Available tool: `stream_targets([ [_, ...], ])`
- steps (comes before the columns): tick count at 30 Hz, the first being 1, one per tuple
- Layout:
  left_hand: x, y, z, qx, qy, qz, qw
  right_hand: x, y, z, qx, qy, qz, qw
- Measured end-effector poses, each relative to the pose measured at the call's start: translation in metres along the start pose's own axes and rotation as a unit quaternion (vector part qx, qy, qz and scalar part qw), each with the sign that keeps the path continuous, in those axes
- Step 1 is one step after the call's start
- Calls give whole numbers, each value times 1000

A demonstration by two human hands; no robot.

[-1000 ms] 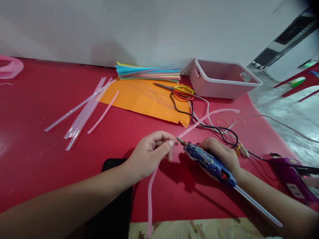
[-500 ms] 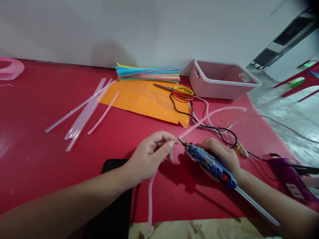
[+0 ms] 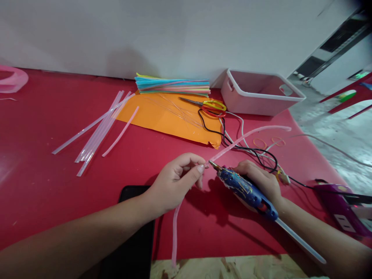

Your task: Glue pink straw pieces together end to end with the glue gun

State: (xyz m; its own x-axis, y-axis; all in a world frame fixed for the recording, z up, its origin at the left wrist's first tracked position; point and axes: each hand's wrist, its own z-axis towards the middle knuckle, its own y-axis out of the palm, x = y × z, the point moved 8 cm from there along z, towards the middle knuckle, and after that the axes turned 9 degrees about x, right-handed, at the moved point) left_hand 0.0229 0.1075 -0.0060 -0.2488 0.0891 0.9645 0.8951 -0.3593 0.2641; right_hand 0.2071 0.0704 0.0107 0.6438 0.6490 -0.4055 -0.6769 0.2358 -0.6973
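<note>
Between thumb and fingers, my left hand [image 3: 177, 180] pinches a long pink pipe cleaner [image 3: 247, 135]. One end of it arches off to the upper right; a pink length also hangs below the hand toward the table's front edge. My right hand [image 3: 260, 180] is wrapped round a blue glue gun [image 3: 247, 193] smeared with dried glue. The gun's metal nozzle meets the pipe cleaner just right of my left fingertips. Out of its back end sticks a clear glue stick [image 3: 302, 240]. My right fingers are partly hidden behind the gun.
Clear glue sticks [image 3: 99, 133] and a short pink pipe cleaner [image 3: 120, 131] lie left. Behind are an orange envelope [image 3: 174, 116], scissors [image 3: 213, 106], bundled coloured pipe cleaners [image 3: 173, 84] and a pink bin [image 3: 258, 99]. Cables [image 3: 247, 149] run to a purple power strip [image 3: 340, 209]. A black object [image 3: 130, 232] lies under my left forearm.
The glue gun's nozzle has shifted slightly right along the pipe cleaner. The pipe cleaner's far end has moved a little to the right, and its lower end has risen slightly.
</note>
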Motion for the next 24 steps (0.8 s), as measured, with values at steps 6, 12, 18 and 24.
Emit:
stream_targets([
  [6, -1, -2, 0, 2, -3, 11, 1000, -1, -1, 1, 21, 11, 4, 1000],
  [12, -2, 0, 0, 2, -8, 4, 1000, -3, -3, 2, 15, -3, -8, 1000],
  [18, -2, 0, -1, -3, -22, -6, 1000, -4, -7, 8, 33, 10, -22, 999],
  [24, -2, 1, 1, -8, -45, -14, 999, -7, -9, 10, 46, 19, -31, 998],
])
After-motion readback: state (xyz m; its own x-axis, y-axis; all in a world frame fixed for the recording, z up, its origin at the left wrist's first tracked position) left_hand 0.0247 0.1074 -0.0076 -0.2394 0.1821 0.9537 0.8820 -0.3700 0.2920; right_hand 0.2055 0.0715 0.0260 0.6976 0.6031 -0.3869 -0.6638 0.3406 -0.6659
